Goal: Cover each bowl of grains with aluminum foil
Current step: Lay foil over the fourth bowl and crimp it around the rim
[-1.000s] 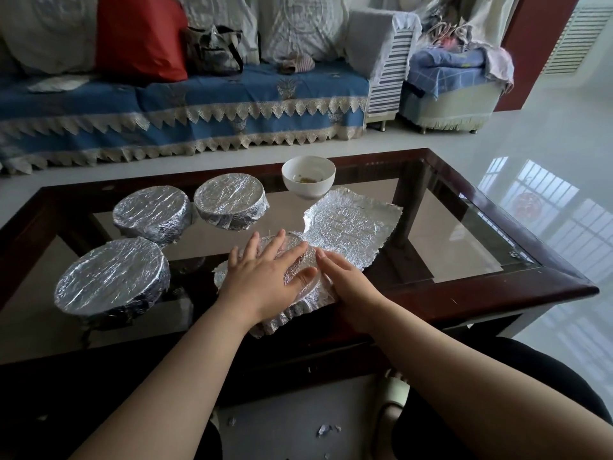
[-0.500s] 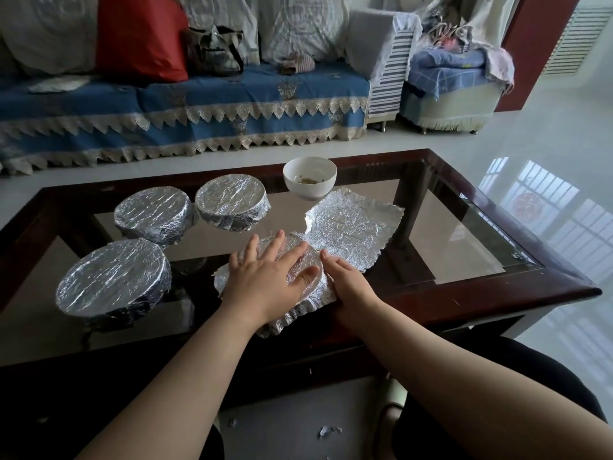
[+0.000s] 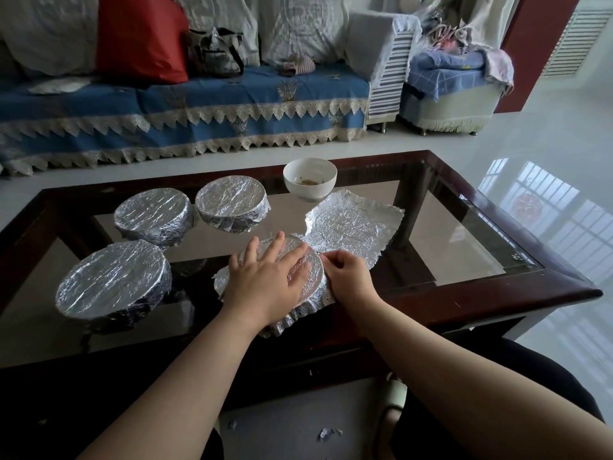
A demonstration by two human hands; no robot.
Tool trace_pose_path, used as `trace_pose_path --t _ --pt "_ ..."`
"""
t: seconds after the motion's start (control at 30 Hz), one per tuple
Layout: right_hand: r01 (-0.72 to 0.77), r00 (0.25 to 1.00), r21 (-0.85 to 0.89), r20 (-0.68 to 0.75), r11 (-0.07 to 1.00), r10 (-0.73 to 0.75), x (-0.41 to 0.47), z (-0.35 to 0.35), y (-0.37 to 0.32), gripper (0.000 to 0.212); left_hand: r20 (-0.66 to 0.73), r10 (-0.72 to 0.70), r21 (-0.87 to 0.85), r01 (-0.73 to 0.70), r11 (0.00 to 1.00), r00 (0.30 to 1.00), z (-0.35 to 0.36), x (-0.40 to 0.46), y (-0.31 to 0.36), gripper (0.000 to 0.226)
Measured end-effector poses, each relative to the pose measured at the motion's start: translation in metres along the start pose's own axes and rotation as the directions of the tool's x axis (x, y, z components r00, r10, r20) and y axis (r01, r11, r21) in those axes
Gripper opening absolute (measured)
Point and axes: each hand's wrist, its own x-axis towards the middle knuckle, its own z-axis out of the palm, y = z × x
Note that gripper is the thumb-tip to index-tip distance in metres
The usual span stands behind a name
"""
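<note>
Foil everywhere on this glass worktop (image 3: 464, 234). The left hand (image 3: 265, 280) lies flat, fingers straight, pressing down on the foil over the near bowl (image 3: 310, 270) at the front middle. The right hand (image 3: 348, 277) has its fingers curled, pinching the foil edge at that bowl's right side. Three wrapped bowls (image 3: 114, 280) sit to the left, a spare foil sheet (image 3: 351, 224) lies just behind, touching the near bowl's foil, and one uncovered white bowl (image 3: 310, 184) with a few grains stands at the back.
</note>
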Motion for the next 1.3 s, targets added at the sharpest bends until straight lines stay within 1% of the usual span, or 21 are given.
trace_pose_path --t 0.07,0.17,0.23,0.27,0.3,0.37,0.4,0.47,0.5,0.6,0.67,0.77,0.83,0.93,0.97,1.03,1.1,1.17,1.3 --pt "0.076 0.997 -0.093 -0.009 0.993 -0.077 0.0 -0.001 0.001 0.013 0.01 -0.003 0.003 0.003 1.0 1.0 0.0 0.0 0.0 0.057" --pt "0.157 0.988 -0.242 0.038 0.957 -0.153 0.001 -0.007 0.001 0.012 0.011 -0.008 0.004 0.008 1.0 1.0 0.0 0.0 -0.001 0.069" --pt "0.199 0.98 -0.295 0.086 0.935 -0.181 0.0 -0.012 -0.001 0.015 0.01 -0.009 0.007 0.009 1.0 1.0 -0.001 0.0 -0.001 0.073" --pt "0.202 0.978 -0.291 0.115 0.935 -0.176 -0.001 -0.014 -0.001 0.018 0.009 -0.012 0.004 0.012 1.0 1.0 -0.001 -0.001 -0.001 0.072" --pt "0.174 0.98 -0.248 0.139 0.953 -0.143 -0.001 -0.016 -0.002 0.022 0.007 -0.015 0.001 0.015 1.0 1.0 -0.001 -0.002 -0.001 0.07" --pt "0.07 0.983 -0.089 0.175 0.994 -0.053 -0.004 -0.018 -0.004 0.025 0.001 -0.018 0.003 0.018 1.0 1.0 -0.001 -0.003 0.0 0.063" --pt "0.041 0.982 -0.039 0.187 0.998 -0.033 -0.006 -0.019 -0.005 0.028 0.0 -0.02 0.005 0.02 1.0 1.0 -0.001 -0.002 0.0 0.059" --pt "0.071 0.979 -0.043 0.195 0.997 -0.061 -0.012 -0.017 -0.01 0.041 -0.002 -0.031 0.003 0.031 1.0 1.0 -0.001 -0.002 0.002 0.055" --pt "0.113 0.977 -0.059 0.188 0.992 -0.1 -0.015 -0.015 -0.01 0.042 -0.006 -0.04 -0.001 0.04 0.999 0.999 0.0 -0.001 0.002 0.053" --pt "0.197 0.975 -0.062 0.119 0.978 -0.189 -0.02 -0.008 -0.01 0.032 -0.015 -0.072 -0.025 0.072 0.997 0.997 0.001 0.0 0.004 0.051" --pt "0.19 0.979 -0.083 0.091 0.978 -0.182 -0.019 -0.005 -0.008 0.028 -0.026 -0.095 -0.075 0.093 0.993 0.995 0.002 0.0 0.004 0.049" --pt "0.17 0.983 -0.099 0.09 0.98 -0.161 -0.013 -0.002 -0.004 0.027 -0.049 -0.123 -0.179 0.113 0.977 0.991 -0.003 -0.002 0.0 0.048" --pt "0.178 0.982 -0.109 0.079 0.978 -0.17 -0.008 0.0 -0.002 0.027 -0.068 -0.103 -0.143 0.092 0.985 0.992 -0.005 -0.005 -0.007 0.057" --pt "0.206 0.976 -0.111 0.088 0.972 -0.197 -0.008 0.002 0.0 0.029 -0.107 -0.08 -0.065 0.074 0.995 0.991 -0.006 -0.01 -0.015 0.086" --pt "0.219 0.974 -0.1 0.084 0.971 -0.211 -0.01 0.002 0.0 0.03 -0.123 -0.072 -0.044 0.067 0.997 0.99 -0.005 -0.012 -0.016 0.092" --pt "0.235 0.971 -0.069 0.06 0.97 -0.231 -0.013 0.005 0.003 0.034 -0.162 -0.05 -0.013 0.048 0.999 0.986 -0.001 -0.014 -0.015 0.096" --pt "0.194 0.981 -0.043 0.017 0.98 -0.193 -0.015 0.01 0.009 0.035 -0.171 -0.047 -0.053 0.038 0.998 0.984 0.001 -0.014 -0.016 0.102" --pt "0.118 0.993 0.016 -0.031 0.993 -0.118 -0.018 0.015 0.012 0.033 -0.171 -0.058 -0.125 0.037 0.991 0.984 0.004 -0.013 -0.018 0.107" --pt "0.021 0.997 0.176 -0.075 0.984 -0.008 -0.019 0.02 0.012 0.035 -0.199 -0.071 -0.171 0.037 0.985 0.977 0.007 -0.012 -0.018 0.105"
